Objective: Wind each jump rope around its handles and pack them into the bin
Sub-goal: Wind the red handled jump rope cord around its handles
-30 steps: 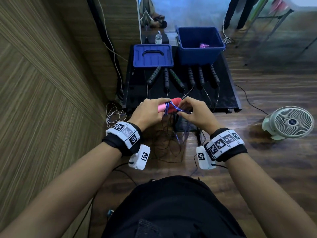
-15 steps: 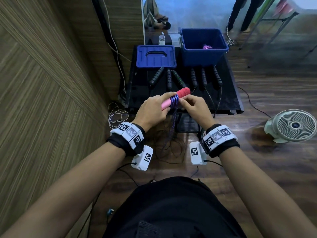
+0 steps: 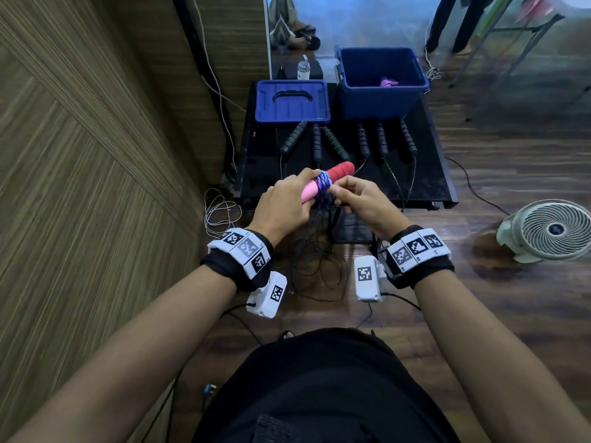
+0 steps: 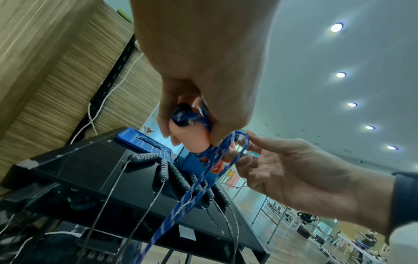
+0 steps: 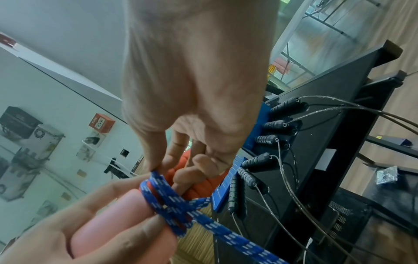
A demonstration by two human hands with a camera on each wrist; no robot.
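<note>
My left hand grips a pair of jump rope handles, one pink and one red, held together in front of the black table. A blue braided rope is coiled round their middle; the coils show in the right wrist view as the blue rope and from below as the rope. My right hand pinches the rope beside the coils. The loose end hangs down toward the floor. A blue bin stands open at the table's back right, with a pink bundle inside.
The bin's blue lid lies at the table's back left. Several black-handled jump ropes lie in a row across the table, their thin cables trailing over the front edge. A white fan stands on the floor at the right. A wooden wall runs along the left.
The handles tilted up so the red end points toward the bin. My right hand came round the handles, laying more blue rope on the coil.
</note>
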